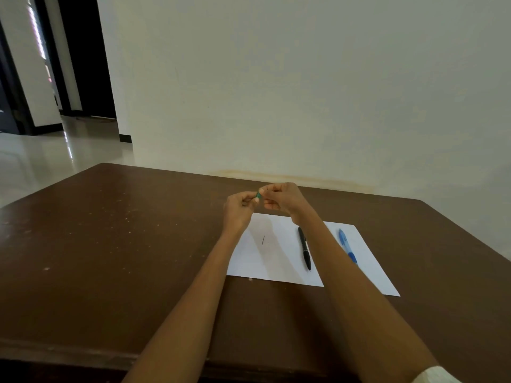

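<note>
Green piece (258, 195) is pinched between curled fingers (247, 199) of left hand (240, 207) and right hand (282, 199), held above bench (110, 244), beyond far edge of paper (276, 261). Black pen (304, 248) and blue pen (347, 246) are laid on paper.

A brown table (110, 244) meets a pale wall (304, 78), glossy floor (41, 156) left.

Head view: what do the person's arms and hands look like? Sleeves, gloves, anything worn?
Left hand and right hand bare: no gloves, no watch. Forearms uncovered; a cream sleeve edge shows high on the right arm.
</note>
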### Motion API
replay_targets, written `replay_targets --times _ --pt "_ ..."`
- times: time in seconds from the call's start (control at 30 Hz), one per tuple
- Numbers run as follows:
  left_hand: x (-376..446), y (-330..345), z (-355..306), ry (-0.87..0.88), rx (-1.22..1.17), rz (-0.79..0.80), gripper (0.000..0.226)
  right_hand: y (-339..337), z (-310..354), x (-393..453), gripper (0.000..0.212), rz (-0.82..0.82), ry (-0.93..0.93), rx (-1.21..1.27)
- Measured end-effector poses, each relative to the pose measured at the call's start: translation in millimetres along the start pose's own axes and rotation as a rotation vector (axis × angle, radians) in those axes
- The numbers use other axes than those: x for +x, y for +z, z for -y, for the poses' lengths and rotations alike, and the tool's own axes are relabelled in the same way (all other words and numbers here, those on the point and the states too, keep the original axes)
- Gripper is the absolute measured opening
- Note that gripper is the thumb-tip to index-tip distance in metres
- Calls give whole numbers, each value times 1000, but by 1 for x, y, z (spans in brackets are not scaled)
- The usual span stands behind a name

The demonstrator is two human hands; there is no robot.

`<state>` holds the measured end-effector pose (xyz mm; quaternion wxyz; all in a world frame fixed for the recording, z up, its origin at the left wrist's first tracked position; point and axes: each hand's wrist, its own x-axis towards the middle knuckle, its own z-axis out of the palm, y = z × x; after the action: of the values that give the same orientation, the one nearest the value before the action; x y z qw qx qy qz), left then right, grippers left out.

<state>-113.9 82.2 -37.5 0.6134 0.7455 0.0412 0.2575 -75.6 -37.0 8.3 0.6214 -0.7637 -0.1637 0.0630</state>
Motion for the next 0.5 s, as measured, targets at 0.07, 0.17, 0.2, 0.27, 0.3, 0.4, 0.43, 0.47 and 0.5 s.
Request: replay_targets --times 0.07,0.17,0.2,0.27,0.3,0.4,0.43,0.47,0.5 --pt "1 -1 1 -7 28 1 20 0 -1 1 21 -38 -27 -85" --pt "2 -3 3 -18 87 0 20 -1 -2 2 18 -83 -67 -259" --pt "2 -3 3 -28 90 4 20 -1 -3 2 18 -89 -75 -294" --pt "2 -3 3 -53 52 6 17 2 -4 0 18 -92 -68 -262" --pt "2 -3 2 -67 14 9 16 4 -5 -1 19 -81 -52 -193" --pt "2 -5 2 -92 -46 41 14 12 -10 0 27 -35 10 35" --pt "2 -6 3 -89 -15 48 15 14 -13 1 28 -43 39 79" --pt "3 -7 4 -81 36 51 16 17 -15 3 29 -63 71 107" --pt "4 -8 5 -70 108 56 18 20 -18 5 29 -89 102 118"
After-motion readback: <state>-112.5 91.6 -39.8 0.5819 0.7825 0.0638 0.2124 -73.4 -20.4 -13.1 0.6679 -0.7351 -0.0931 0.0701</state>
